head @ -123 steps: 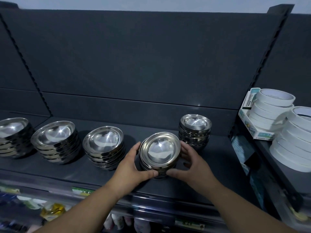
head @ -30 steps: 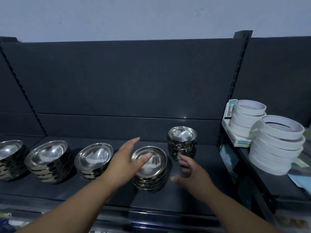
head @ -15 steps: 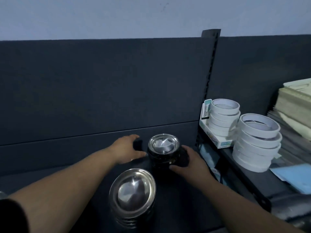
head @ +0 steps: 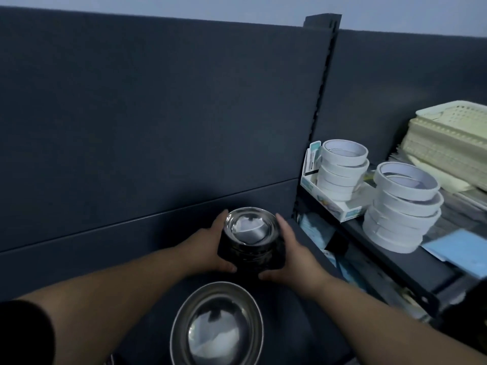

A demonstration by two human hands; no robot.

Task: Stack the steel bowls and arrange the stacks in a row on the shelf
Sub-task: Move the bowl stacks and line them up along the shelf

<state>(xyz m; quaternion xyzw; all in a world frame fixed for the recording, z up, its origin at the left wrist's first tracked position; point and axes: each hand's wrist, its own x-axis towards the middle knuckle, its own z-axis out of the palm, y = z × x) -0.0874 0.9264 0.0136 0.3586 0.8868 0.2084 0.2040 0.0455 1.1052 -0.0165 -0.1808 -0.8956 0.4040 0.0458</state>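
Bowls of round, shiny steel stand before me in two stacks. The far stack [head: 249,234] is between my two hands, close to the dark grey back panel [head: 158,114] of the dark shelf [head: 284,325]. Whether it rests on the shelf or is lifted just off it, I cannot tell.

My left hand [head: 208,250] curls round its left side, fingers pressed together along the wall up to the rim and thumb hooked in at the near base. My right hand [head: 292,252] mirrors it on the right side, fingers together against the wall and thumb tucked in low. The two thumbs point toward each other with a gap between them. The top bowl faces up and catches a pale reflection. The sides below it are too dark for me to count the bowls.

The near stack [head: 217,329] stands between my forearms, apart from the far one. It shows me little more than its top bowl, mouth up, so its count is hidden too.

To my right, past one black slotted upright [head: 322,101], a neighbouring shelf holds two piles of white tape rolls. The boxed pile [head: 341,169] sits in a white card tray, and the loose pile [head: 403,209] stands nearer me. Each looks like five or six rolls; I cannot be surer. Behind them is one stack of cream plastic mesh baskets [head: 450,146], and one pale blue sheet [head: 458,250] lies beside the loose pile.
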